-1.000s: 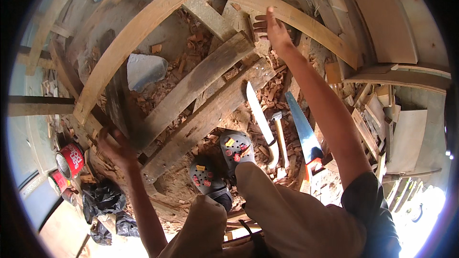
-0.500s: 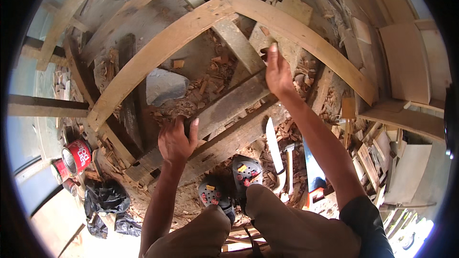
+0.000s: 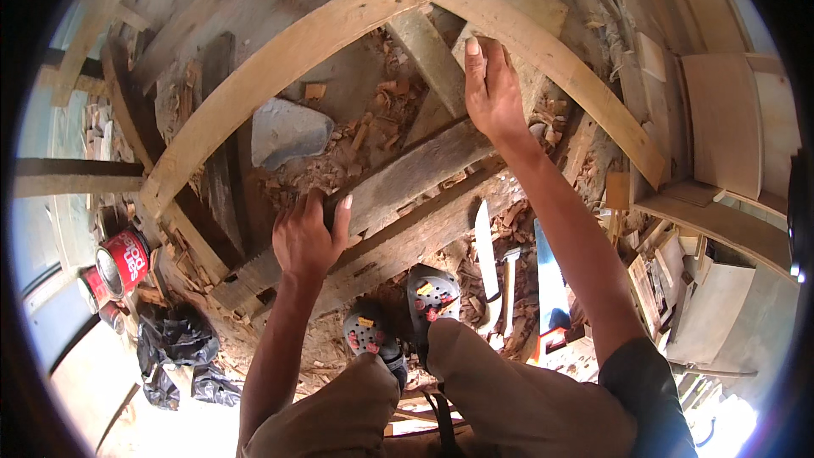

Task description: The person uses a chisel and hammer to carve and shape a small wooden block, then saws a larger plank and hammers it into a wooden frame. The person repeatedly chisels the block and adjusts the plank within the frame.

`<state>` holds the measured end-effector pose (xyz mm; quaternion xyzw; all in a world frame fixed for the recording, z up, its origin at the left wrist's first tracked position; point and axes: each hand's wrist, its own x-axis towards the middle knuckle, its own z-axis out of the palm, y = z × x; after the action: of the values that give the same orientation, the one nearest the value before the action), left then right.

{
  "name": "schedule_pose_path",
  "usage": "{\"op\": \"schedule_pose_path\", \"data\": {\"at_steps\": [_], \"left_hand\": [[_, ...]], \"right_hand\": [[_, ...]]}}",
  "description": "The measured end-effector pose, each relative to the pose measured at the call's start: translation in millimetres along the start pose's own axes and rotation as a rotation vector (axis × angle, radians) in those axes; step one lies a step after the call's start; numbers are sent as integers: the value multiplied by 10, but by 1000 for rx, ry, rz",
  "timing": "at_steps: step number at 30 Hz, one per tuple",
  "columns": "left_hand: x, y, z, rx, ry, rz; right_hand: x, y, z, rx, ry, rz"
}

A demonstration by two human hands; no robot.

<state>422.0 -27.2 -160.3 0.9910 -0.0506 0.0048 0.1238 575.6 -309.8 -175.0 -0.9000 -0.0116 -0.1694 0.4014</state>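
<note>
A dark weathered wooden plank (image 3: pixel 420 167) lies at a slant in front of me. My left hand (image 3: pixel 310 233) is closed over its left part, with the fingers over the far edge and the thumb on top. Beyond the plank's right end, my right hand (image 3: pixel 494 89) is off it, palm down with fingers stretched out, near the right arm of a curved wooden frame (image 3: pixel 551 47). A crossing beam (image 3: pixel 428 55) runs from under the frame's peak down to the plank. A second, paler plank (image 3: pixel 398 242) lies on the near side.
A machete (image 3: pixel 485 246), a hammer (image 3: pixel 510 280) and a handsaw (image 3: pixel 549 280) lie on wood chips right of my shoes. A grey stone (image 3: pixel 288 133) sits inside the frame. Red cans (image 3: pixel 123 263) and a black plastic bag (image 3: pixel 174 343) stand at left; boards lean at right.
My right hand has moved forward, off the plank's right end toward the curved frame. My left hand stays on the plank. The whole view has shifted slightly.
</note>
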Motion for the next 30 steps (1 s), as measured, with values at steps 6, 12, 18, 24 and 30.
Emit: {"op": "schedule_pose_path", "data": {"at_steps": [6, 12, 18, 24, 30], "left_hand": [[-41, -8, -3, 23, -61, -53], [-57, -39, -81, -137, -92, -112], [-98, -51, -83, -213, -73, -109], [-94, -57, -73, -141, -106, -92], [-97, -55, -135, -245, -210, -151]], "right_hand": [[-58, 170, 13, 25, -63, -121], [-56, 35, -45, -202, -101, -360], [-428, 97, -149, -277, -168, -270], [-470, 330, -173, -343, -217, -54], [-472, 430, -134, -404, -188, -79]]}}
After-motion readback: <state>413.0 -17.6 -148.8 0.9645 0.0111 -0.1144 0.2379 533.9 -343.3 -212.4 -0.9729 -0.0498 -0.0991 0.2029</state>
